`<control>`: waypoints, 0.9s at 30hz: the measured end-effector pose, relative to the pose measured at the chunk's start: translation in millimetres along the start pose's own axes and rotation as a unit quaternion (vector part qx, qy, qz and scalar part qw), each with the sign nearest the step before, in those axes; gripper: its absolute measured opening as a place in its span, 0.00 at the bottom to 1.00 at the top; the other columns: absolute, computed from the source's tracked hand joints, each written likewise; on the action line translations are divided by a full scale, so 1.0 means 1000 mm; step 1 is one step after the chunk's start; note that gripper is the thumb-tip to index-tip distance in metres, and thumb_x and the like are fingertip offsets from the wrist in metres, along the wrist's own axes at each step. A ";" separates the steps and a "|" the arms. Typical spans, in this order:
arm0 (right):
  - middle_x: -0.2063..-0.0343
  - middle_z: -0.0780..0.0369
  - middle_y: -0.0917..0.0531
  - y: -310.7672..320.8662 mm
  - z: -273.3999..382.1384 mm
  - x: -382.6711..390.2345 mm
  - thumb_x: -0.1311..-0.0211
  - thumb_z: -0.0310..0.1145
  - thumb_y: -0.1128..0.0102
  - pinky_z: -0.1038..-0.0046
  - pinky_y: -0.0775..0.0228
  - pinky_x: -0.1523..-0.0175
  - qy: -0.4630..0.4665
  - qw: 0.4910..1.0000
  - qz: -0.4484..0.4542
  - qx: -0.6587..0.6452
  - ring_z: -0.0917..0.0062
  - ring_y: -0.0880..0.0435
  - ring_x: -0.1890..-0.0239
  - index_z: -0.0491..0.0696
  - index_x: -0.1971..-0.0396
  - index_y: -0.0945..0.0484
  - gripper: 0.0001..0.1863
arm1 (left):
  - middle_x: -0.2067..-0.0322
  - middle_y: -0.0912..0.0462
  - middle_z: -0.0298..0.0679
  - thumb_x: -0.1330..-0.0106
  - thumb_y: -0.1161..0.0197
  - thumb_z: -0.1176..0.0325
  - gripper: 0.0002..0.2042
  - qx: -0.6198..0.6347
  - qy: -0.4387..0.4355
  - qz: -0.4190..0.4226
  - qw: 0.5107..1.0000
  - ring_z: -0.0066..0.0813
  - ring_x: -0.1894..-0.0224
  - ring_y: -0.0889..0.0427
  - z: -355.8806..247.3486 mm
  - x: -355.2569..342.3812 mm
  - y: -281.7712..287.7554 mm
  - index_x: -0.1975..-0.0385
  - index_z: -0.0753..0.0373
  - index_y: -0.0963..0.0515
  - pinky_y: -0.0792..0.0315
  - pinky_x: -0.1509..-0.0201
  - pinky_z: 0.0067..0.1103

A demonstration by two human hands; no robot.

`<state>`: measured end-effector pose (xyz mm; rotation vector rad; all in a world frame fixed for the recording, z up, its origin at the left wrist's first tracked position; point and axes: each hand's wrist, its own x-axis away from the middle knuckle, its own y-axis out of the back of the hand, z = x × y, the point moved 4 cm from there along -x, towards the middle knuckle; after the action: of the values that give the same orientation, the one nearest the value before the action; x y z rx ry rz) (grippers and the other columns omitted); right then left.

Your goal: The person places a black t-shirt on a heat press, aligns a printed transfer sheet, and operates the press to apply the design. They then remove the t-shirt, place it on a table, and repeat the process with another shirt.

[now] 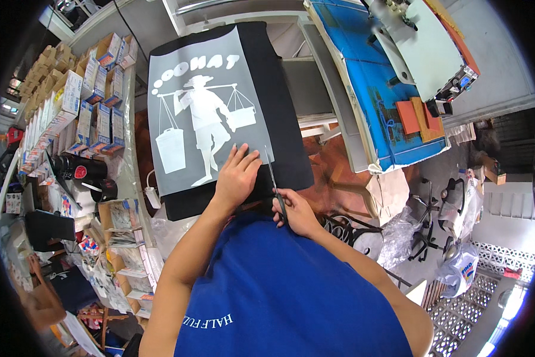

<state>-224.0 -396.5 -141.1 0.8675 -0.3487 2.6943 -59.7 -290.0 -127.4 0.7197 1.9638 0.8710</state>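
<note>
A translucent film sheet [206, 113] lies on a black, padded-looking board [279, 101]. White lettering and a white figure carrying two buckets on a pole show on it. My left hand [237, 178] rests flat on the film's lower part, fingers stretched out and slightly apart. In my right hand [298, 214] is a pair of scissors [271, 174] with dark handles. Their blades point away from me and lie at the film's lower right edge. Whether the film sits between the blades, I cannot tell.
On the left, shelves hold several cardboard boxes [68, 107]; a black mug [104, 189] stands below them. A blue screen frame [362, 77] and a machine with a pale plate [428, 47] are at upper right. Another person's arm [44, 294] shows at lower left. Clear plastic wrap [401, 238] lies right.
</note>
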 end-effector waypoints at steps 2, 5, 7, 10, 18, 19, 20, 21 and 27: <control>0.69 0.66 0.21 -0.002 0.007 -0.002 0.28 0.39 0.40 0.80 0.27 0.72 0.000 1.000 -0.011 0.011 0.84 0.21 0.73 0.42 0.38 0.32 0.25 | 0.50 0.16 0.42 0.37 0.38 0.73 0.07 0.002 -0.001 -0.002 1.000 0.50 0.40 0.23 0.000 0.000 -0.001 0.61 0.64 0.18 0.33 0.31 0.46; 0.71 0.67 0.22 -0.002 0.007 -0.002 0.29 0.39 0.39 0.81 0.30 0.76 -0.001 1.000 -0.020 0.002 0.85 0.22 0.76 0.41 0.38 0.32 0.26 | 0.51 0.16 0.42 0.38 0.38 0.73 0.08 0.004 0.000 -0.004 1.000 0.50 0.40 0.22 -0.001 -0.001 0.000 0.60 0.63 0.18 0.33 0.32 0.46; 0.72 0.67 0.22 -0.001 0.006 -0.001 0.29 0.39 0.38 0.80 0.32 0.77 -0.006 1.000 -0.014 -0.002 0.85 0.22 0.77 0.41 0.38 0.32 0.26 | 0.51 0.16 0.42 0.38 0.38 0.74 0.09 -0.001 0.004 -0.003 1.000 0.50 0.40 0.22 -0.002 -0.003 0.001 0.60 0.63 0.18 0.33 0.32 0.46; 0.73 0.67 0.22 -0.002 0.009 0.001 0.30 0.39 0.38 0.81 0.33 0.79 -0.009 1.000 -0.016 -0.003 0.85 0.23 0.78 0.41 0.38 0.32 0.27 | 0.51 0.15 0.40 0.40 0.38 0.74 0.10 -0.029 -0.011 -0.012 0.999 0.48 0.41 0.21 -0.006 -0.005 0.004 0.58 0.62 0.17 0.33 0.32 0.45; 0.74 0.66 0.23 -0.008 0.042 -0.029 0.30 0.41 0.38 0.81 0.34 0.80 -0.006 0.999 -0.039 -0.023 0.85 0.23 0.79 0.43 0.43 0.26 0.22 | 0.54 0.14 0.41 0.42 0.38 0.75 0.11 0.013 -0.017 -0.028 0.999 0.43 0.49 0.16 -0.018 -0.009 0.022 0.59 0.63 0.18 0.25 0.38 0.39; 0.74 0.66 0.23 -0.008 0.043 -0.031 0.30 0.41 0.38 0.81 0.35 0.81 -0.006 0.999 -0.041 -0.026 0.85 0.23 0.79 0.43 0.44 0.26 0.21 | 0.55 0.14 0.41 0.42 0.38 0.74 0.11 0.013 -0.019 -0.033 0.999 0.43 0.50 0.15 -0.020 -0.009 0.025 0.59 0.63 0.18 0.24 0.40 0.38; 0.74 0.66 0.23 -0.008 0.044 -0.030 0.30 0.41 0.38 0.81 0.35 0.81 -0.005 0.999 -0.039 -0.020 0.85 0.23 0.79 0.43 0.45 0.26 0.21 | 0.55 0.14 0.41 0.42 0.38 0.74 0.11 0.014 -0.018 -0.039 0.999 0.43 0.50 0.15 -0.021 -0.010 0.027 0.60 0.63 0.18 0.24 0.41 0.38; 0.74 0.66 0.23 -0.008 0.044 -0.030 0.30 0.41 0.38 0.81 0.35 0.81 -0.004 0.999 -0.040 -0.021 0.85 0.23 0.79 0.43 0.45 0.25 0.21 | 0.56 0.14 0.42 0.42 0.38 0.74 0.11 0.015 -0.018 -0.044 0.999 0.43 0.51 0.15 -0.022 -0.010 0.029 0.60 0.63 0.18 0.23 0.41 0.37; 0.74 0.66 0.22 -0.009 0.043 -0.043 0.29 0.37 0.41 0.80 0.35 0.81 0.005 0.998 -0.047 -0.030 0.84 0.23 0.79 0.45 0.47 0.25 0.16 | 0.58 0.13 0.42 0.43 0.38 0.74 0.10 0.023 -0.008 -0.068 0.997 0.41 0.52 0.14 -0.031 -0.011 0.039 0.61 0.63 0.18 0.21 0.44 0.36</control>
<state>-164.7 -410.1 -131.7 0.8331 -0.3748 2.5883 -74.6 -284.4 -78.6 0.6089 1.9982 0.7375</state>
